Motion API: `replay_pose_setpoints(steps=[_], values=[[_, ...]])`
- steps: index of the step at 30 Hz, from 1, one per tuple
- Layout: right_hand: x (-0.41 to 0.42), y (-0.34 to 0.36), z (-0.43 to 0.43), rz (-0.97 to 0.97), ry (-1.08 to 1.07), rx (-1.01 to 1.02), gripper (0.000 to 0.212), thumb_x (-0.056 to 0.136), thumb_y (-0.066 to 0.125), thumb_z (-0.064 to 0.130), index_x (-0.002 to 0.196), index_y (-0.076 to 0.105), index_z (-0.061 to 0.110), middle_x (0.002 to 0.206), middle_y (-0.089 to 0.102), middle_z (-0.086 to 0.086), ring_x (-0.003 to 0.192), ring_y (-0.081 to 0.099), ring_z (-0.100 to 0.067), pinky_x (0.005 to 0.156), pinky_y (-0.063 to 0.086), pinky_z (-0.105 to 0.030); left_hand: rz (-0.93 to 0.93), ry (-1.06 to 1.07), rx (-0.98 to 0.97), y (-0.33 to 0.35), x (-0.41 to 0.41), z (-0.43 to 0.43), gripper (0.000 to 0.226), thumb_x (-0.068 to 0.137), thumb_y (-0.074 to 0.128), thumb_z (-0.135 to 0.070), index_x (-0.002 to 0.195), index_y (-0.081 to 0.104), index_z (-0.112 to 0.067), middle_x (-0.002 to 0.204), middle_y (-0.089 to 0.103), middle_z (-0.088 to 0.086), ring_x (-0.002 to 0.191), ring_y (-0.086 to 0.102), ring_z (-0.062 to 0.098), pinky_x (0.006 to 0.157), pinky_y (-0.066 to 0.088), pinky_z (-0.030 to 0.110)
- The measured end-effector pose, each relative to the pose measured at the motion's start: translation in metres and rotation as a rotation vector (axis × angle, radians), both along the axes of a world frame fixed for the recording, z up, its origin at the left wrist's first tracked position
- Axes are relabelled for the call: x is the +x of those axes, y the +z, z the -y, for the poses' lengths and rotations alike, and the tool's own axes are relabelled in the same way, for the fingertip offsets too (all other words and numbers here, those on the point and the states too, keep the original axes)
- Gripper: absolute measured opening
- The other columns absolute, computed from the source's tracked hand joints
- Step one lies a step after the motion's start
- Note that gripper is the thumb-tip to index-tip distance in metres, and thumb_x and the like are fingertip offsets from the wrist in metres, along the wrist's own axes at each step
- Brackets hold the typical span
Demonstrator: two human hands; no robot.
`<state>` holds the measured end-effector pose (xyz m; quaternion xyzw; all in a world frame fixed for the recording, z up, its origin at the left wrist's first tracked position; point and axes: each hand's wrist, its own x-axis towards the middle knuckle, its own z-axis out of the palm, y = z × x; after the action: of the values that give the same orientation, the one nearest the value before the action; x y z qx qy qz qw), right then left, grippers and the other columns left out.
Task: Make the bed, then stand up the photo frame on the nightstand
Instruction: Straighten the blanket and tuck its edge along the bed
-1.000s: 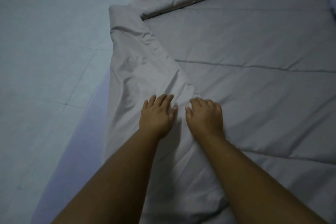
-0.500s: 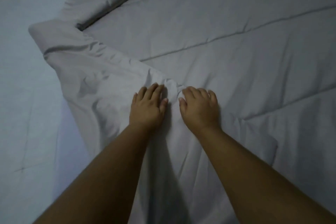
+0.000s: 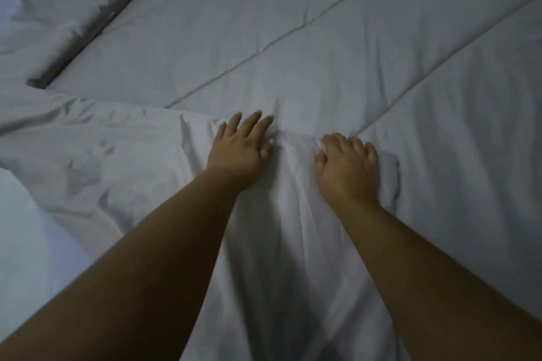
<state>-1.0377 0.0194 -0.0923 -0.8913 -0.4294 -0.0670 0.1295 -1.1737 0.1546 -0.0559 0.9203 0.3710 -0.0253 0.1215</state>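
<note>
Head view: the left hand (image 3: 239, 152) lies flat, fingers (image 3: 252, 123) spread open, on a pale grey quilt (image 3: 322, 47) covering the bed. The right hand (image 3: 347, 167) presses beside it, fingers curled loosely, gripping nothing. A folded-back flap (image 3: 96, 155) lies under both hands. A rolled fold (image 3: 73, 6) sits at upper left.

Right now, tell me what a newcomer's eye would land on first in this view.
Two bare forearms reach in from the bottom edge, the left hand and right hand pressed palm-down, side by side, on a rumpled grey sheet at centre. Beyond them spreads a smoother quilted cover, and a folded grey layer lies at the upper left.
</note>
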Motion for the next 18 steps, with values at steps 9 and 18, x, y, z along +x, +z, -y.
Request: replay_pose_setpoints(steps=[9, 18], values=[[-0.019, -0.016, 0.034, 0.075, -0.031, -0.078, 0.034, 0.089, 0.040, 0.034, 0.090, 0.067, 0.014, 0.081, 0.069, -0.008, 0.077, 0.060, -0.030, 0.079, 0.041, -0.039, -0.169, -0.184, 0.107, -0.022, 0.001, 0.013, 0.045, 0.100, 0.025, -0.041, 0.118, 0.055, -0.013, 0.123, 0.060, 0.015, 0.120, 0.050, 0.034, 0.115, 0.021, 0.044], [-0.127, -0.015, 0.087, 0.102, -0.160, -0.140, 0.032, 0.088, 0.042, 0.033, 0.083, 0.066, 0.014, 0.076, 0.068, -0.007, 0.072, 0.059, -0.029, 0.077, 0.030, -0.037, -0.188, -0.357, 0.111, -0.026, -0.086, 0.050, 0.045, 0.099, 0.025, -0.043, 0.109, 0.057, -0.012, 0.119, 0.064, 0.014, 0.113, 0.055, 0.034, 0.096, 0.040, 0.040]])
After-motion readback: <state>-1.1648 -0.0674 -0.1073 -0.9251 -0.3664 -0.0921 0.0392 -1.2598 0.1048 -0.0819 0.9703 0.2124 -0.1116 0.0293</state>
